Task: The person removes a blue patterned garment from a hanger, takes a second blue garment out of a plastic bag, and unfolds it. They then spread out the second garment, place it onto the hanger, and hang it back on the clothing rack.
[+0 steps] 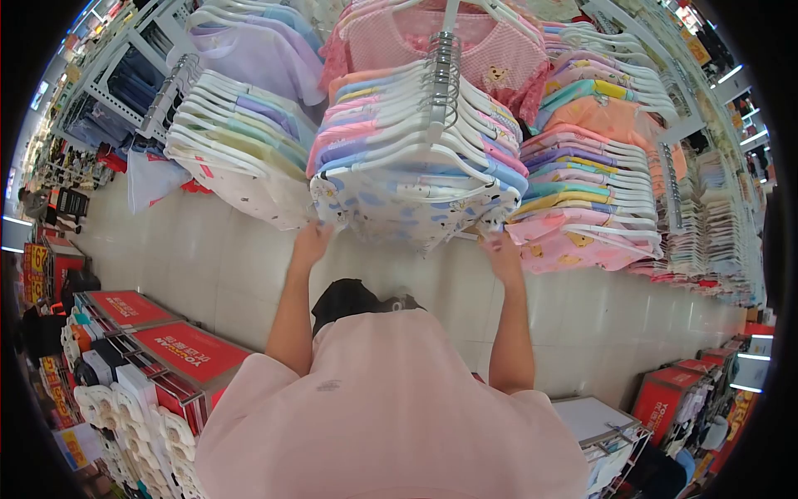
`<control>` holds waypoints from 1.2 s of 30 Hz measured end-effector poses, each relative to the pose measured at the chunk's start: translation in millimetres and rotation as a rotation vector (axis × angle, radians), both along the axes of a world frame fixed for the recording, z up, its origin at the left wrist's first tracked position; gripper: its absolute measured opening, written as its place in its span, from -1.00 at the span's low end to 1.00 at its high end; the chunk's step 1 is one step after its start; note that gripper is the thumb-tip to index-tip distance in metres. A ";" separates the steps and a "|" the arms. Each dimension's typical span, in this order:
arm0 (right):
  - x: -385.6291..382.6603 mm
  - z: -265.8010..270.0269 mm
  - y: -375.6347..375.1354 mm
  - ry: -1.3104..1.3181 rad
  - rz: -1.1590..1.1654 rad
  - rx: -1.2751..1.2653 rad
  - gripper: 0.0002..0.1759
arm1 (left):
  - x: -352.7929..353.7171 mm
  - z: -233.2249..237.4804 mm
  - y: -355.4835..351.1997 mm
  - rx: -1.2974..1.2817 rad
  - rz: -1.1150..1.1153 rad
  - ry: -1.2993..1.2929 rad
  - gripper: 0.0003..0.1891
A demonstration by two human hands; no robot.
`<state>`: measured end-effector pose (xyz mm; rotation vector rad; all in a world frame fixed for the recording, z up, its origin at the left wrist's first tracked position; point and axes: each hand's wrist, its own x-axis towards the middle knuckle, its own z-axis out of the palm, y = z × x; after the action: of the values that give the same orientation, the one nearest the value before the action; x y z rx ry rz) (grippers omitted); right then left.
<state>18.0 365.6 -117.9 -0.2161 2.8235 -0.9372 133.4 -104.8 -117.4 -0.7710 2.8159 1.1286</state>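
A white T-shirt with a blue, cow-like print (399, 208) hangs at the front of the middle rack, on a white hanger (416, 160). My left hand (312, 241) is closed on the shirt's edge at its left side. On the opposite side, my right hand (501, 251) grips the other edge, fingers pinched together. The cloth spreads between both hands, and its lower part looks slightly blurred. Behind it, several pastel shirts hang in a close row from a metal display arm (445, 75).
Left of the middle row hang pale shirts (249, 179); on the right are pink and multicoloured ones (582, 237), close to my right hand. A pink knitted top (490, 66) faces forward above. Red-topped display stands (187, 353) are behind me, on the tiled floor (224, 258).
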 end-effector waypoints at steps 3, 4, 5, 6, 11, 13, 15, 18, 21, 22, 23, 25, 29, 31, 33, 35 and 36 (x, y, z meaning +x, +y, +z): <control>51.7 -31.6 -15.0 -0.247 0.199 -0.055 -0.44 | 31.6 -22.8 16.7 0.072 -0.225 -0.215 -0.48; 67.7 -31.8 -26.2 -0.295 0.198 -0.070 -0.44 | 38.5 -26.4 25.2 0.104 -0.294 -0.198 -0.49; 82.9 -31.7 -38.3 -0.341 0.195 -0.087 -0.44 | 44.5 -29.6 31.7 0.136 -0.366 -0.180 -0.50; 94.3 -30.7 -52.3 -0.385 0.186 -0.103 -0.43 | 48.8 -27.8 36.4 0.128 -0.410 -0.191 -0.50; 130.8 -8.0 -113.3 -0.401 0.223 -0.083 -0.42 | 53.5 -13.9 54.6 0.231 -0.577 -0.168 -0.52; 141.6 -4.5 -133.9 -0.309 0.240 -0.051 -0.47 | 55.9 -4.4 50.6 0.250 -0.590 -0.162 -0.52; 152.6 13.7 -146.0 -0.295 0.255 -0.066 -0.48 | 62.4 -0.9 45.3 0.270 -0.602 -0.178 -0.52; 171.7 30.2 -152.9 -0.289 0.261 -0.102 -0.50 | 68.8 -4.0 37.0 0.263 -0.630 -0.211 -0.53; 190.4 35.5 -147.6 -0.382 0.221 -0.078 -0.50 | 79.0 -10.3 31.8 0.230 -0.660 -0.212 -0.53; 195.8 32.5 -143.7 -0.375 0.224 -0.053 -0.50 | 80.4 -14.3 32.7 0.222 -0.670 -0.200 -0.53; 201.7 26.4 -138.7 -0.368 0.227 -0.030 -0.50 | 80.6 -17.7 32.2 0.213 -0.679 -0.188 -0.54; 209.2 21.7 -129.9 -0.345 0.224 -0.025 -0.50 | 80.1 -10.0 40.5 0.245 -0.670 -0.189 -0.54; 206.9 23.8 -104.4 -0.348 0.193 -0.099 -0.51 | 66.5 -0.6 72.6 0.243 -0.702 -0.166 -0.57; 199.5 24.2 -87.6 -0.351 0.198 -0.116 -0.52 | 56.7 -0.3 94.7 0.217 -0.713 -0.105 -0.59; 189.3 23.0 -70.0 -0.325 0.216 -0.114 -0.54 | 45.5 4.4 120.0 0.201 -0.694 -0.019 -0.62; 177.8 23.1 -48.9 -0.338 0.235 -0.109 -0.57 | 37.4 10.4 149.4 0.193 -0.649 0.083 -0.68; 172.2 23.4 -38.5 -0.347 0.247 -0.107 -0.59 | 32.2 14.5 163.6 0.220 -0.620 0.097 -0.71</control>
<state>190.2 327.1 -94.6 -0.3668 2.3713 -0.9646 165.6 58.9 -102.9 0.1735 2.6226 1.3247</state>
